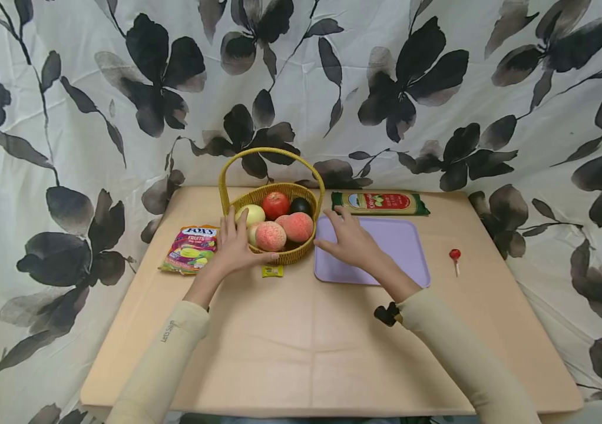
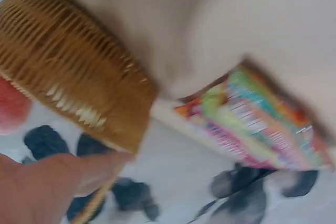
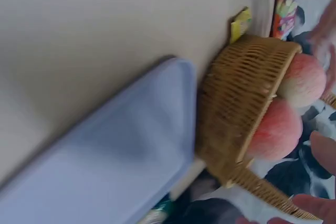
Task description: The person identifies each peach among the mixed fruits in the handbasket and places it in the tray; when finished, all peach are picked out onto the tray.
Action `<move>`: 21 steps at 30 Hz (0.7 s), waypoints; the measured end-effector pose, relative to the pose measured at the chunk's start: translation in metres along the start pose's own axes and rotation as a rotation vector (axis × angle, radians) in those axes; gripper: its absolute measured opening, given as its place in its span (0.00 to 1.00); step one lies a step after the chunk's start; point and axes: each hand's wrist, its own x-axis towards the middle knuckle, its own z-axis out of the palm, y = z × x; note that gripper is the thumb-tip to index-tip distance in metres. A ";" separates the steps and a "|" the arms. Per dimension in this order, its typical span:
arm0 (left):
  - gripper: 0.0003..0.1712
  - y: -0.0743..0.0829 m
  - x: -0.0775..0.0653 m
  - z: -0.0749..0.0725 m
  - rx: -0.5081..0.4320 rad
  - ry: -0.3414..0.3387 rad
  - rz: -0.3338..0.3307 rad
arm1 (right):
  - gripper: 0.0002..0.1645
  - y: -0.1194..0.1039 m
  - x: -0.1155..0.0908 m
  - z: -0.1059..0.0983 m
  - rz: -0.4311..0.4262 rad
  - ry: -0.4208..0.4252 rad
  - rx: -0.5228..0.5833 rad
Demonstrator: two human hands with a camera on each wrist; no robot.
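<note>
A woven basket (image 1: 294,257) with a tall yellow handle stands at the back of the table, filled with fruit: peaches (image 1: 271,236), a red fruit (image 1: 275,205), a pale yellow-green fruit (image 1: 254,215) and a dark one (image 1: 300,205). My left hand (image 1: 233,244) is at the basket's left side, fingers spread; in the left wrist view a finger (image 2: 100,169) meets or overlaps the rim near the handle, and contact is unclear. Over the purple tray (image 1: 391,247), my right hand (image 1: 351,238) is held with spread fingers beside the basket's right side, holding nothing.
Left of the basket lies a Fox's Fruits candy bag (image 1: 191,249). A small yellow packet (image 1: 272,271) sits just before the basket. Behind the tray is a long green-and-red packet (image 1: 380,202). A red lollipop (image 1: 455,255) lies at right. Floral cloth (image 1: 333,76) hangs behind the table.
</note>
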 end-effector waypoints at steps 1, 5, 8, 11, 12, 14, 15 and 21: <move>0.81 -0.006 -0.001 0.001 -0.040 -0.017 -0.012 | 0.48 -0.005 0.004 0.000 -0.022 0.003 0.003; 0.82 -0.026 -0.003 0.004 -0.176 -0.075 -0.049 | 0.44 -0.022 0.020 -0.003 -0.101 -0.025 0.009; 0.80 -0.037 -0.003 0.006 -0.223 -0.088 -0.054 | 0.43 -0.032 0.032 -0.003 -0.125 -0.096 -0.007; 0.76 -0.044 0.000 0.007 -0.265 -0.092 -0.053 | 0.43 -0.038 0.045 -0.002 -0.119 -0.172 -0.047; 0.74 -0.046 0.001 0.007 -0.281 -0.093 -0.050 | 0.43 -0.040 0.049 -0.001 -0.117 -0.194 -0.062; 0.70 -0.049 0.003 0.006 -0.324 -0.088 -0.046 | 0.44 -0.044 0.058 -0.001 -0.119 -0.226 -0.092; 0.68 -0.051 0.003 0.007 -0.348 -0.086 -0.049 | 0.44 -0.046 0.061 -0.001 -0.119 -0.244 -0.101; 0.66 -0.058 0.008 0.008 -0.440 -0.071 -0.057 | 0.43 -0.053 0.078 -0.001 -0.115 -0.315 -0.142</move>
